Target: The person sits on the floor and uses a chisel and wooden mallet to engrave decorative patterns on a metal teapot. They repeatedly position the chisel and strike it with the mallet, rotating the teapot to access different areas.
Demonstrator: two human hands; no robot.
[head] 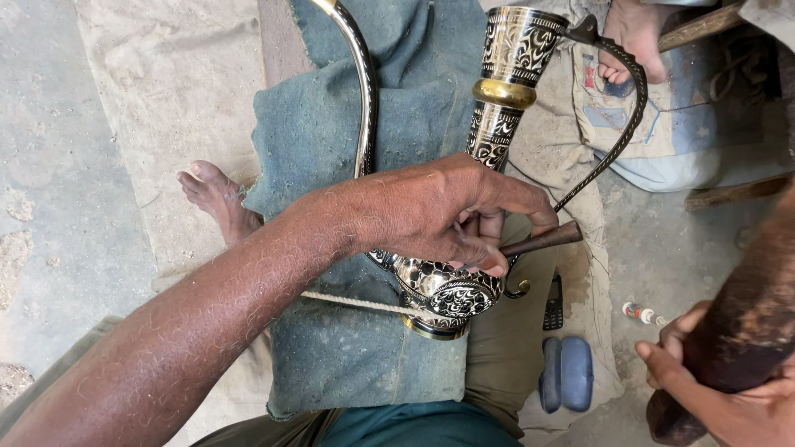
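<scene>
The left hand (439,211) lies across the belly of an engraved metal ewer (464,223), fingers curled and pinching a dark wooden-handled tool (542,240) whose tip is hidden under the fingers, against the vessel's side. The right hand (700,372) sits low at the right edge, closed around a thick, dark, rough wooden mallet (737,331), well apart from the ewer. The ewer lies on its side across the person's lap on a grey-green felt cloth (348,132), its round body beneath the left hand and its tall neck pointing away, toward the top of the view. One ewer is in view, with one slender curved spout (364,91) on the left, one thin twisted handle (633,108) arching on the right and one plain brass ring (503,93) around the neck. Its surface is polished and covered in black-and-silver scrollwork (the base rim shows brass). A pale twisted cord (356,303) runs under the body. On the sandy sheet to the right lie one small black phone (553,305), two smooth blue-grey oval stones (567,374) side by side and one small bottle (642,313). Two bare feet show: one at the left (217,199), another at the top right (633,33).
</scene>
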